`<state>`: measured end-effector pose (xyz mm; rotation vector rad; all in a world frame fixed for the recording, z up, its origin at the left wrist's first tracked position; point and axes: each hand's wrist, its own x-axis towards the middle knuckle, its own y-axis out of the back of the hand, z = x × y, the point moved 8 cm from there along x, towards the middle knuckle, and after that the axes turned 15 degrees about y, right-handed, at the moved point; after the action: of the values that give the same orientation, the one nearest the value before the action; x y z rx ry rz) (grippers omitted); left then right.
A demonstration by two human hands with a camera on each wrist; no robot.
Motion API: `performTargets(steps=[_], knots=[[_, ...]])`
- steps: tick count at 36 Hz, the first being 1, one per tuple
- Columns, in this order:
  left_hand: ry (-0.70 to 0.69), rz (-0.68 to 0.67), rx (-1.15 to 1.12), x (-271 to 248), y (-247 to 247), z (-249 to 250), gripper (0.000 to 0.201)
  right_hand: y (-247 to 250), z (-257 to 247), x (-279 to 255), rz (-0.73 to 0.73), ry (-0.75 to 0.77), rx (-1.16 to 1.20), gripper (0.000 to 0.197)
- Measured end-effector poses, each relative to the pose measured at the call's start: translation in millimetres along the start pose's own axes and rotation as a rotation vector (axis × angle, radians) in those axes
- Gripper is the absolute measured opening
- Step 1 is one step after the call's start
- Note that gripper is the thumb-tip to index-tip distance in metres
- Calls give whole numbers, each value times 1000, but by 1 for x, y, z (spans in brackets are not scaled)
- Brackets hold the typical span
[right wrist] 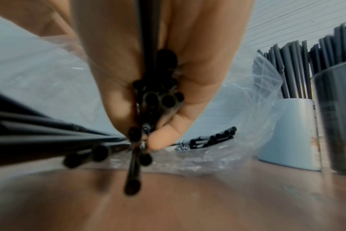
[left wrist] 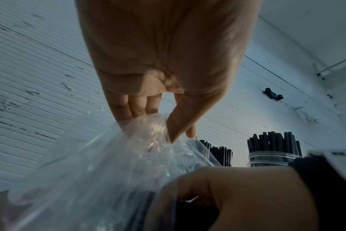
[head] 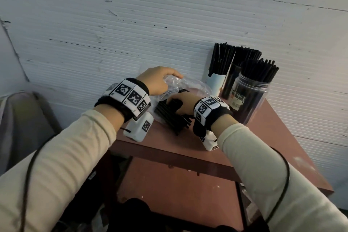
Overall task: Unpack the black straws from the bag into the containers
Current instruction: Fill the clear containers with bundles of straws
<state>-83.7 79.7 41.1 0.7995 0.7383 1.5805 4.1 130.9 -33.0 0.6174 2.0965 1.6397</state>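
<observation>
A clear plastic bag (head: pixel 185 84) (left wrist: pixel 113 164) (right wrist: pixel 253 125) lies crumpled on the reddish-brown table (head: pixel 216 149) by the wall. My left hand (head: pixel 160 79) (left wrist: pixel 158 123) pinches its upper edge between thumb and fingers. My right hand (head: pixel 180 102) (right wrist: pixel 148 96) grips a bundle of black straws (head: pixel 172 117) (right wrist: pixel 156 93) at the bag's mouth, their open ends pointing toward my wrist. More black straws (right wrist: pixel 213 138) lie inside the bag. A clear plastic jar (head: pixel 248 96) (left wrist: pixel 271 159) (right wrist: pixel 336 117) and a pale cup (head: pixel 216 83) (right wrist: pixel 292 132), both packed with black straws, stand to the right.
A third dark container of straws (head: pixel 233 79) stands between cup and jar against the white ribbed wall (head: pixel 131 24). The table's front edge (head: pixel 169 152) runs below my wrists, with a lower shelf (head: pixel 178 190) beneath. A grey chair (head: pixel 20 122) stands at far left.
</observation>
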Motion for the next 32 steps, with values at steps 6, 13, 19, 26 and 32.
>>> performTargets(steps=[6, 13, 19, 26, 32], knots=[[5, 16, 42, -2, 4, -2, 56, 1, 0, 2, 28, 13, -3, 41], [-25, 40, -23, -1, 7, 1, 58, 8, 4, 0, 125, -8, -20, 35], [-21, 18, -44, 2, 4, -5, 56, 18, 4, -11, 179, 0, 16, 38], [-38, -14, 65, -3, -11, -13, 54, 25, 4, -45, 103, -42, 78, 40], [-251, 186, 61, -23, -7, 22, 64, 45, -1, -96, 49, -53, 38, 36]])
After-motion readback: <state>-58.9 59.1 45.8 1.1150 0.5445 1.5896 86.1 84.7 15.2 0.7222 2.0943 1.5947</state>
